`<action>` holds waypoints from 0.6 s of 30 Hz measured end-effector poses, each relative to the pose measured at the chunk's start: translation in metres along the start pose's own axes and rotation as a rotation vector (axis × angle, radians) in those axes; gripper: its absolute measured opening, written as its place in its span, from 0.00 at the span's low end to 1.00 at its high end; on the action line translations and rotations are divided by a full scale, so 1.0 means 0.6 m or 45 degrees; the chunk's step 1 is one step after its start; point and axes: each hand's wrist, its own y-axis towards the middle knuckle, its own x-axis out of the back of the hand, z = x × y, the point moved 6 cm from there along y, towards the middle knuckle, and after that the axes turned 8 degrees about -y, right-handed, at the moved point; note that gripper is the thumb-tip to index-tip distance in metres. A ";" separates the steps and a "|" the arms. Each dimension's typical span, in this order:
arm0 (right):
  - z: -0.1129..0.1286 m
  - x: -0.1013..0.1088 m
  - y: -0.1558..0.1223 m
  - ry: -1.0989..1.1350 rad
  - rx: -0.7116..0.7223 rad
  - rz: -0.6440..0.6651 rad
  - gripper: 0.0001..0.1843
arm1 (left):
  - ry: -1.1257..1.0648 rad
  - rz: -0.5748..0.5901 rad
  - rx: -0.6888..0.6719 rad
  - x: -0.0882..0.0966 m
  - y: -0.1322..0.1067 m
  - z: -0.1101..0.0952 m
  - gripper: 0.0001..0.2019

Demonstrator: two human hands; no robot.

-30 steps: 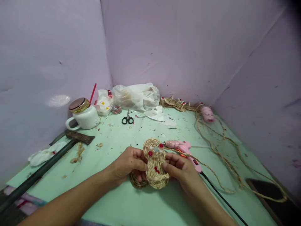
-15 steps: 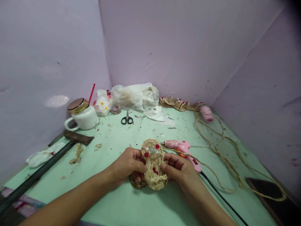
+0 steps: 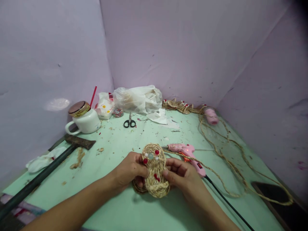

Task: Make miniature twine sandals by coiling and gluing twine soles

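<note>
Between my hands is a woven straw-rope figure (image 3: 155,173), narrow at its waist, with red, white and pale beads near its top and a small red piece lower down. My left hand (image 3: 133,170) pinches its left edge. On the opposite edge, my right hand (image 3: 180,171) grips with thumb and fingers. A darker coiled rope piece (image 3: 140,187) shows under the left fingers; whether it is joined to the figure I cannot tell. Just beyond my right hand lies a pink glue gun (image 3: 186,152), and a strand of twisted rope (image 3: 214,173) runs past it.
A hammer-like tool (image 3: 80,141) with a long dark handle lies left, before a lidded white mug (image 3: 86,122). Small scissors (image 3: 130,122), a plastic bag (image 3: 139,99) and a pink thread spool (image 3: 211,116) are at the back. A dark phone-like slab (image 3: 276,195) lies right.
The straw-rope figure has shifted slightly left and down and tilted a little in my hands. Both hands keep their hold on it.
</note>
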 end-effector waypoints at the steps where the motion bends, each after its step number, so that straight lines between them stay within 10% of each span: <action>1: 0.000 0.000 0.000 -0.001 -0.002 -0.007 0.19 | 0.009 0.006 0.001 0.000 0.000 -0.001 0.11; 18: -0.006 -0.004 0.002 -0.006 0.023 0.004 0.17 | 0.105 -0.018 -0.039 -0.001 -0.003 -0.006 0.09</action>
